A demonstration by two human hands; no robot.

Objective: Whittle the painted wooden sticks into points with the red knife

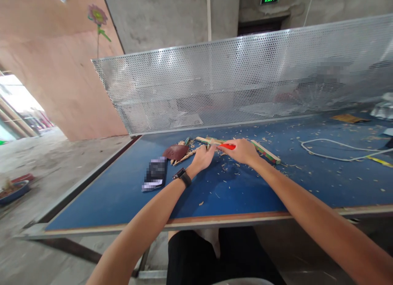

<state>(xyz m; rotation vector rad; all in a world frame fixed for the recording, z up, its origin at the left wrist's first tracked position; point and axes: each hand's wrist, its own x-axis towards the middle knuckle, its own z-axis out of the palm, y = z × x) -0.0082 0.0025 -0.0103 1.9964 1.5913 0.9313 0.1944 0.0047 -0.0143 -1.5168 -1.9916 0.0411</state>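
My right hand [244, 152] is closed around a red-handled knife [227, 146]; its blade is hard to make out. Close beside it, my left hand [202, 157], with a black watch on the wrist, has its fingers closed on a small pale wooden piece [211, 142], mostly covered by the fingers. Behind the hands lies a pale wooden strip [201, 140]. A wooden bar with green and red sides [266, 152] rests just right of my right hand. Left of my left hand are a dark red sheet of sandpaper or similar material [175, 152] and thin wooden sticks [186, 156].
Wood shavings [229, 167] lie scattered over the blue tabletop [107, 199]. A phone [155, 173] lies at the left. To the right are a looped white cord [330, 157], a yellow strip [380, 161] and a brown flat piece [350, 118]. A perforated metal screen [215, 84] borders the back.
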